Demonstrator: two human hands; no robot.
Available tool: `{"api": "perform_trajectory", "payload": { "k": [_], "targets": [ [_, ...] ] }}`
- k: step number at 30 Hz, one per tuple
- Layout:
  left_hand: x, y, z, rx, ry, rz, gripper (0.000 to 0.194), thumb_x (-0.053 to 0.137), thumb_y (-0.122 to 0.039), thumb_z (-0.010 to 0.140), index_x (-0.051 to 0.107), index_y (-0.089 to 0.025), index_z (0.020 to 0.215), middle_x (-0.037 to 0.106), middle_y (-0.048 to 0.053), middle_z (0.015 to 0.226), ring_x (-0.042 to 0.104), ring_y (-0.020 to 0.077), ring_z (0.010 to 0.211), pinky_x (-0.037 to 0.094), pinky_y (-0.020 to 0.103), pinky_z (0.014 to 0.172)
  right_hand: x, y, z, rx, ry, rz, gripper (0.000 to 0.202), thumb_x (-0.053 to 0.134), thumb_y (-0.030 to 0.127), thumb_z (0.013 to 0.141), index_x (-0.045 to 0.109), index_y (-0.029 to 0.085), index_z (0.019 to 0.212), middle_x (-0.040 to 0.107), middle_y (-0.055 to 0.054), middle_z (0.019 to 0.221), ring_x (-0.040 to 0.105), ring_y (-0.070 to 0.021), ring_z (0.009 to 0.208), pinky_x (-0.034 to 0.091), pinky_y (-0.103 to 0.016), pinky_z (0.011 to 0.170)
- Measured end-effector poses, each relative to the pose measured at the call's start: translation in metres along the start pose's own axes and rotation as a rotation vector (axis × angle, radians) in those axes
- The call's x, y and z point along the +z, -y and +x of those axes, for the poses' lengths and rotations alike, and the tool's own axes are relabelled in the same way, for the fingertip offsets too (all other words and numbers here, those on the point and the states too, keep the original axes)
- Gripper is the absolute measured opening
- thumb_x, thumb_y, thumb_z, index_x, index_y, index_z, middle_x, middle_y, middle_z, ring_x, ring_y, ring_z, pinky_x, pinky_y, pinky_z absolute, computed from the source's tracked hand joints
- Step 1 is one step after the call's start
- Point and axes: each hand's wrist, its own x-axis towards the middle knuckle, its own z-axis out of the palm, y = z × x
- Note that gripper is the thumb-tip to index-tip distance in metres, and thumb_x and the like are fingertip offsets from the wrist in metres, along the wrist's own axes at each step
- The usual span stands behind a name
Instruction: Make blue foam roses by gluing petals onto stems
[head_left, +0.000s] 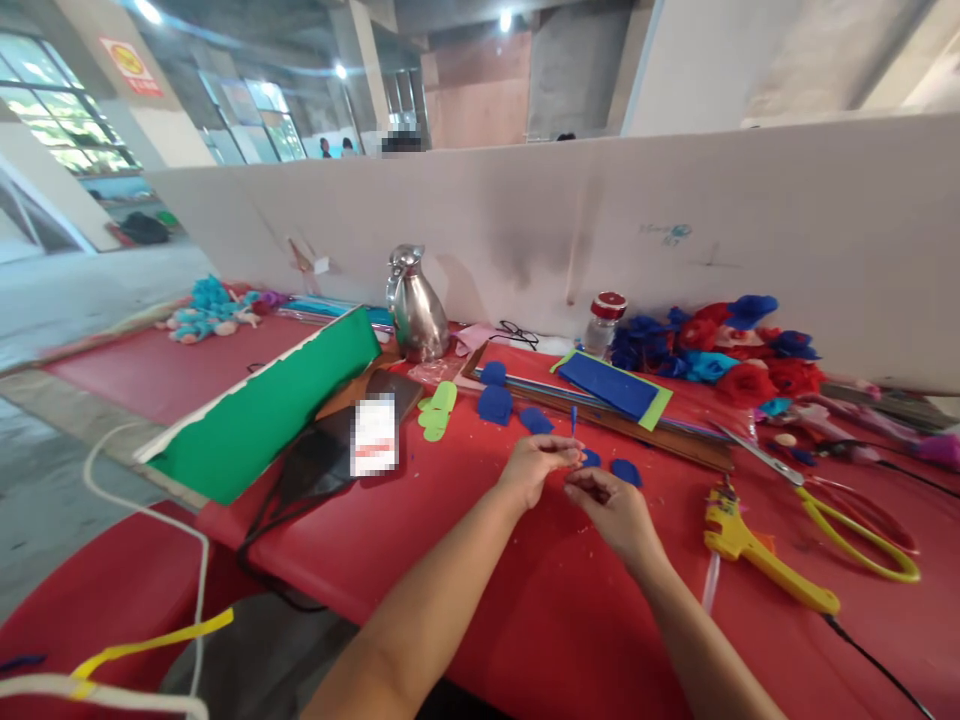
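Observation:
Over the middle of the red table, my left hand pinches a small blue piece that stands upright above its fingertips. Close at its right, my right hand has its thumb and fingers pressed together; anything between them is too small to make out. Cut blue pieces lie on the table just beyond, one to the left and another to the right of the hands. Light green cut pieces rest farther left.
A yellow glue gun and yellow-handled scissors lie at the right. Behind stand a metal jug, a lidded jar and a pile of red and blue flowers. A green-faced board leans at the left.

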Motion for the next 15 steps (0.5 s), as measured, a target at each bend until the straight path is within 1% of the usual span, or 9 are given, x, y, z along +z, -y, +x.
{"api": "perform_trajectory", "payload": {
  "k": [6, 11, 15],
  "targets": [
    [0.0022, 0.0022, -0.0005, -0.001, 0.011, -0.017, 0.028, 0.084, -0.021, 0.041, 0.071, -0.011, 0.063, 0.067, 0.004, 0.062, 0.06, 0.0135, 0.063, 0.045, 0.034, 0.08, -0.0027, -0.0037, -0.001, -0.005, 0.001, -0.069, 0.022, 0.06, 0.039, 0.072, 0.067, 0.021, 0.082, 0.073, -0.007, 0.086, 0.067, -0.0223, 0.08, 0.051, -0.032, 0.075],
    [0.003, 0.0045, -0.0007, 0.005, 0.011, -0.028, 0.027, 0.083, -0.021, 0.041, 0.071, -0.012, 0.062, 0.066, 0.003, 0.061, 0.06, 0.0138, 0.063, 0.044, 0.035, 0.082, -0.0051, -0.0075, -0.0007, -0.024, -0.018, -0.104, 0.022, 0.059, 0.041, 0.072, 0.067, 0.022, 0.08, 0.073, -0.007, 0.083, 0.067, -0.0231, 0.08, 0.051, -0.031, 0.071],
    [0.0034, 0.0044, -0.0012, 0.003, 0.012, -0.032, 0.028, 0.083, -0.022, 0.04, 0.071, -0.012, 0.062, 0.066, 0.003, 0.061, 0.06, 0.0137, 0.063, 0.044, 0.035, 0.082, -0.005, -0.0082, -0.0003, -0.017, -0.036, -0.12, 0.024, 0.06, 0.043, 0.07, 0.067, 0.022, 0.078, 0.073, -0.006, 0.08, 0.067, -0.0227, 0.076, 0.05, -0.03, 0.068]
  ]
}}
